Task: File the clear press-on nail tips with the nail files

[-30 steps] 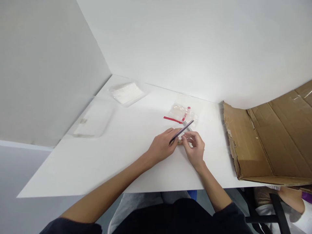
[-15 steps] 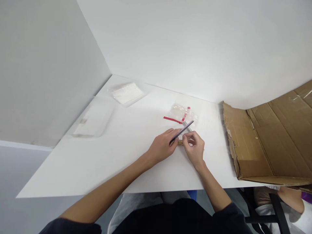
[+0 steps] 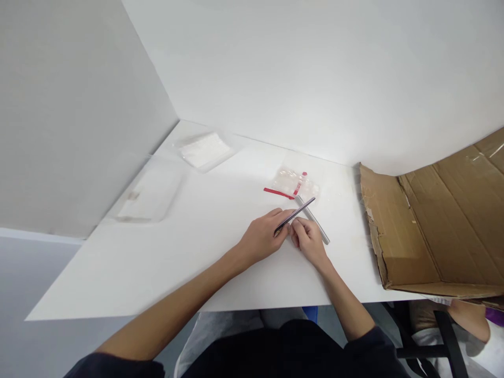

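Note:
In my left hand [image 3: 263, 234] is a slim dark flat thing [image 3: 296, 215], seen nearly edge-on like a phone, slanting up to the right. The fingers are closed around its lower end. My right hand [image 3: 308, 239] is beside it, fingers curled in against the left fingertips. Whatever those fingers pinch is hidden. Behind the right hand a silver-grey bar [image 3: 318, 224] lies slantwise on the table. Just beyond, a clear plastic bag [image 3: 287, 178] with a red strip [image 3: 278, 193] lies crumpled, touching or close to the bar's far end.
The white table [image 3: 197, 252] meets walls at the back and left. A clear packet with white contents [image 3: 207, 150] lies far left, and a clear plastic sleeve [image 3: 151, 197] nearer. An open cardboard box [image 3: 405, 241] stands on the right. Past it, a person's arm [image 3: 470, 317] shows near a chair.
My right hand has shifted slightly left and curled closer to the left fingers. A small brown piece between the hands is now hidden, and more of the silver-grey bar shows.

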Motion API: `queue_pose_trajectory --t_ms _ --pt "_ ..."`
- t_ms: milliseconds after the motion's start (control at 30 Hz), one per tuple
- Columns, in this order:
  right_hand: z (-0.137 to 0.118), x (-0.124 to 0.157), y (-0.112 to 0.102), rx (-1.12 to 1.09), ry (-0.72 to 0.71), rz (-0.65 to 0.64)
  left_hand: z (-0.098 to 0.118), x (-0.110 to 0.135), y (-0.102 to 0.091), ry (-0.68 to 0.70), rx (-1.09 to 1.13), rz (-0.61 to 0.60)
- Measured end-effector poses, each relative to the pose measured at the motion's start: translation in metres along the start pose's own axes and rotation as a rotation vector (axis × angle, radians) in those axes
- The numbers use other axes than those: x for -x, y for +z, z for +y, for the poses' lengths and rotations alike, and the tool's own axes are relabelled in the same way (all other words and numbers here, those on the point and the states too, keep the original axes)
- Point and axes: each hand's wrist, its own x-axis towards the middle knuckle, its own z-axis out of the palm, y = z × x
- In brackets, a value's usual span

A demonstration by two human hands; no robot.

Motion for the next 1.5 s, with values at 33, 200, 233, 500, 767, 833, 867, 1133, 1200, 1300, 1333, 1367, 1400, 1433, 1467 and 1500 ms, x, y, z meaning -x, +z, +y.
queue_pose_trajectory --t_ms 33,200,233,500,767,833,867,1133,1200,1300,1333,1367,1400,1433,1467,1500 --pt "-0.001 0.0 0.0 -0.026 0.014 -0.028 -0.001 0.0 0.0 0.008 0.004 -0.006" --pt "0.001 0.0 -0.003 -0.144 0.087 -0.117 -0.001 -0.001 -0.001 0.025 -0.007 -0.007" --pt "0.002 0.0 -0.003 -0.163 0.097 -0.125 0.0 -0.001 -0.002 0.022 -0.019 -0.008" --pt "0.004 -0.001 -0.006 -0.279 0.168 -0.152 0.001 0.001 -0.006 0.038 -0.085 -0.031" --pt "-0.001 -0.003 -0.01 -0.375 0.26 -0.2 0.0 -0.001 -0.016 0.09 -0.097 -0.095" --pt "0.001 -0.003 -0.008 -0.386 0.248 -0.181 -0.001 -0.001 -0.016 0.088 -0.106 -0.091" --pt "0.002 -0.002 -0.007 -0.389 0.239 -0.166 -0.001 -0.001 -0.016 0.088 -0.112 -0.088" --pt "0.007 0.001 0.005 -0.382 0.164 -0.04 0.0 0.0 -0.011 0.051 -0.128 -0.066" --pt "0.006 0.002 0.006 -0.379 0.146 -0.007 0.001 0.0 -0.008 0.035 -0.111 -0.052" --pt "0.004 0.002 0.007 -0.369 0.118 0.027 0.001 0.0 -0.004 0.006 -0.05 -0.021" --pt "0.004 0.002 0.007 -0.365 0.11 0.033 0.001 0.0 -0.003 -0.003 -0.024 -0.013" --pt "0.004 0.002 0.007 -0.36 0.104 0.036 0.001 0.0 -0.002 -0.011 0.0 -0.009" --pt "0.003 0.002 0.007 -0.355 0.1 0.039 0.001 0.0 -0.002 -0.016 0.019 -0.008" --pt "0.003 0.002 0.007 -0.35 0.097 0.04 0.001 0.0 -0.001 -0.018 0.033 -0.007" --pt "0.003 0.002 0.007 -0.347 0.096 0.041 0.001 0.0 -0.001 -0.018 0.042 -0.006" --pt "0.003 0.002 0.006 -0.344 0.096 0.041 0.001 0.0 -0.001 -0.017 0.047 -0.004"
